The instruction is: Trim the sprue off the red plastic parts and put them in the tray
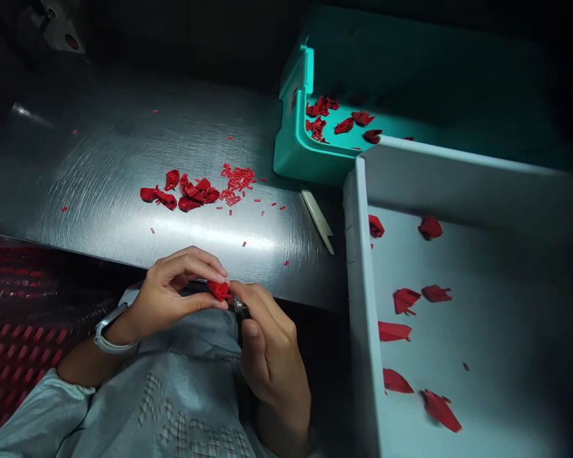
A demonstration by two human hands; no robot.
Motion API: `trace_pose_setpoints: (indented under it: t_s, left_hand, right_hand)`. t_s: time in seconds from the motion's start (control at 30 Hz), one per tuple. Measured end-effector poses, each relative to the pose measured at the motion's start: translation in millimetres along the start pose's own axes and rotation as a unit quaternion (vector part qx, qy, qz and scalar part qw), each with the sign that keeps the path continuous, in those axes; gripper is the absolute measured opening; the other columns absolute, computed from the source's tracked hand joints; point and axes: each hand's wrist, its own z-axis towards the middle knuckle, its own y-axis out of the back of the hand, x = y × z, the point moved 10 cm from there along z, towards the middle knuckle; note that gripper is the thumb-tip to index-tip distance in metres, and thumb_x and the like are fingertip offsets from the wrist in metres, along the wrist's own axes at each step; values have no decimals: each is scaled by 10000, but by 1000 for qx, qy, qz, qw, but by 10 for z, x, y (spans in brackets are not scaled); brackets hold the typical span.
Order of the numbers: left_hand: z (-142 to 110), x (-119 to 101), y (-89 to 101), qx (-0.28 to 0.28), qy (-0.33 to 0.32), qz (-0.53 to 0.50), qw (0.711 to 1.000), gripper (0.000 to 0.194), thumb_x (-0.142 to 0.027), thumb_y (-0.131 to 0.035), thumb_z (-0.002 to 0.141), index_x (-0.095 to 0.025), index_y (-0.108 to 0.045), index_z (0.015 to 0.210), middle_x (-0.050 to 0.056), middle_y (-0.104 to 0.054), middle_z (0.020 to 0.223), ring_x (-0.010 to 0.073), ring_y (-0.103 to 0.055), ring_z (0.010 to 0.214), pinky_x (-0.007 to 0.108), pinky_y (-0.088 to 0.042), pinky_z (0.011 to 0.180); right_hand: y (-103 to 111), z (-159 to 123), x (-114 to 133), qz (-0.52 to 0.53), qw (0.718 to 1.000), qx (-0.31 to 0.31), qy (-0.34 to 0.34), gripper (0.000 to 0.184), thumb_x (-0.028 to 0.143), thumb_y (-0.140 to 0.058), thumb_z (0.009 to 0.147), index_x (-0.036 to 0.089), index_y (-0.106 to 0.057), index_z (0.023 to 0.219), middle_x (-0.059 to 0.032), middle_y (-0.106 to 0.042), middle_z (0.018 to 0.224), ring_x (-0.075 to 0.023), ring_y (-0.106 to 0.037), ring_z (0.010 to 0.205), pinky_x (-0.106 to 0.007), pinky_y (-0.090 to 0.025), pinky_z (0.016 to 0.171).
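Note:
My left hand (174,292) pinches a small red plastic part (218,291) between thumb and fingertips, just over the table's front edge. My right hand (272,340) is closed around a small metal-headed tool that looks like nippers (239,306). The tool's head is close against the right side of the part; most of its handles are hidden in my palm. Beyond my hands, a cluster of similar red parts (198,191) lies on the metal table (109,146). Next to it is a pile of tiny red plastic scraps (239,179).
A pale, narrow, pointed strip (318,221) lies at the table's right. Behind it stands a teal bin (315,159) with red parts inside. A large white bin (363,267) on the right holds several red parts. Red slatted plastic (19,356) is at lower left.

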Motion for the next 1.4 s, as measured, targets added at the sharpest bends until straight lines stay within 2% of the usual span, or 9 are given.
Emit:
trace_pose_setpoints:
  t_s: [0.13, 0.33, 0.47, 0.57, 0.77, 0.97, 1.1, 1.27, 1.4]
  left_hand:
    - [-9, 8, 0, 14, 14, 39, 999, 164, -270, -926, 791, -205, -819, 896, 77, -781, 900, 176, -758, 822, 275, -654, 751]
    - [-63, 45, 16, 0, 24, 16, 1000, 139, -296, -893, 836, -226, -806, 918, 47, -767, 902, 145, -737, 823, 239, -618, 760]
    - [-117, 96, 13, -8, 37, 13, 999, 157, -318, -882, 850, -215, -777, 902, 53, -756, 925, 162, -740, 884, 273, -615, 813]
    - [-157, 136, 23, -19, 50, -6, 999, 177, -321, -887, 846, -219, -755, 907, 44, -741, 938, 157, -728, 890, 289, -617, 830]
    - [-185, 176, 16, -16, 83, -31, 996, 201, -316, -906, 823, -232, -747, 911, 30, -712, 939, 143, -715, 832, 285, -629, 753]
    - [-162, 164, -5, 14, 108, -34, 993, 199, -291, -904, 826, -218, -732, 895, 18, -690, 918, 117, -683, 809, 245, -596, 733]
    - [-171, 195, 8, 6, 126, -41, 991, 225, -284, -917, 806, -207, -717, 875, 23, -682, 911, 126, -671, 805, 248, -594, 726]
    - [-164, 181, 2, -2, 112, -60, 992, 199, -263, -906, 818, -215, -723, 880, 14, -672, 897, 113, -655, 798, 215, -566, 714]
    - [-157, 197, 40, -21, 114, -33, 993, 238, -269, -925, 789, -203, -703, 847, 19, -670, 878, 123, -648, 789, 212, -559, 689]
  right_hand:
    - [-60, 10, 12, 10, 1000, 28, -2, 464, 440, -306, 1159, 259, -679, 1369, -78, -729, 1050, -241, -681, 959, -386, -531, 833]
    - [-123, 27, -17, 74, 996, 41, -32, 411, 370, -325, 1165, 261, -716, 1228, -54, -741, 1028, -216, -688, 970, -348, -543, 840]
    - [-128, 64, -12, 112, 992, 35, -51, 454, 402, -321, 1162, 250, -692, 949, -16, -619, 779, -191, -610, 733, -336, -556, 798]
    - [-145, 94, 3, 124, 990, 40, -57, 486, 443, -305, 1161, 252, -618, 841, 3, -555, 725, -172, -539, 641, -316, -549, 752]
    - [-185, 90, 37, 109, 990, 67, -55, 484, 444, -257, 1172, 248, -500, 803, 16, -566, 744, -150, -575, 686, -291, -450, 641]
    - [-212, 73, 45, 80, 992, 88, -51, 484, 445, -219, 1174, 253, -442, 790, 20, -530, 730, -146, -539, 661, -301, -409, 621]
    - [-213, 98, 59, 87, 992, 83, -42, 486, 448, -224, 1170, 264, -409, 761, 30, -491, 686, -146, -508, 611, -305, -382, 572]
    - [-238, 92, 35, 88, 991, 85, -53, 455, 394, -249, 1170, 258, -452, 785, 32, -509, 700, -133, -508, 599, -295, -382, 565]
    - [-265, 104, -9, 102, 990, 78, -64, 405, 343, -291, 1146, 259, -414, 769, 37, -482, 684, -131, -461, 576, -299, -343, 568]
